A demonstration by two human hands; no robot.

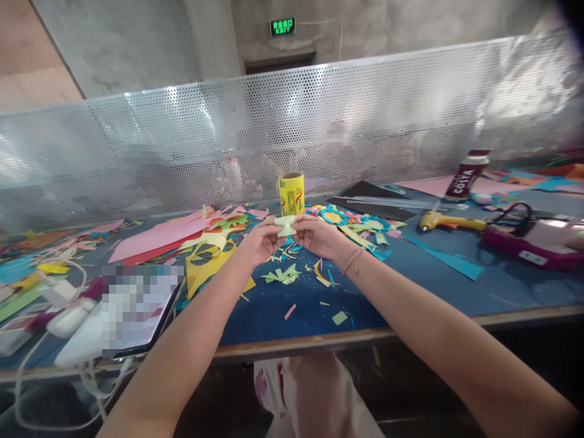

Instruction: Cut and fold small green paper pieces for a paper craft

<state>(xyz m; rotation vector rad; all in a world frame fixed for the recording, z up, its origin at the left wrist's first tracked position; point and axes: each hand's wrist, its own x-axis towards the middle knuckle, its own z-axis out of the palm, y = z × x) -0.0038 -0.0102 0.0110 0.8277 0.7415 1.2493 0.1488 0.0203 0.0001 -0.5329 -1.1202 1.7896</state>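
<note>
Above the blue desk, in front of the yellow printed tube, hangs a pale green paper piece; the left hand's grip pinches one end, the right hand's the other. Light green paper scraps lie below, a yellow glue gun well to the right.
</note>
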